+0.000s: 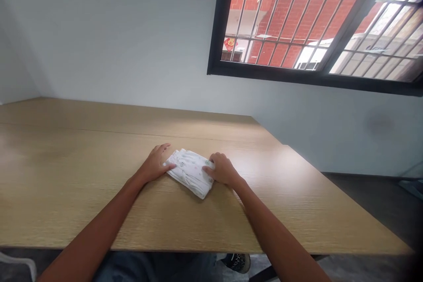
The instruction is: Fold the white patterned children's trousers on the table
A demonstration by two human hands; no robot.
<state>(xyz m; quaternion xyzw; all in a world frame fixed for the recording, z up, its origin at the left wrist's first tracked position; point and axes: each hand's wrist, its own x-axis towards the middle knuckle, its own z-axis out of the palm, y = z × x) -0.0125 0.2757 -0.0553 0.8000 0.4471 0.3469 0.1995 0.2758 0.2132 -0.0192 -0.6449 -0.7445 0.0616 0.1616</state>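
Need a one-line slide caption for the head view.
Left hand and right hand at opposite ends of a folded white cloth on a wood-grain table, barred window beyond.

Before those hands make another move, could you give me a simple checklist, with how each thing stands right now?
1. White cloth lies on the wooden table: ok.
2. Cloth folded into a compact bundle: ok.
3. Left hand at the cloth: ok, thumb at its left end, fingers extended.
4. Right hand at the cloth: ok, thumb on top at the right end.
5. Cloth square to the table's near edge: not ok, it lies askew.
6. Firm grip underneath: cannot tell, hidden.
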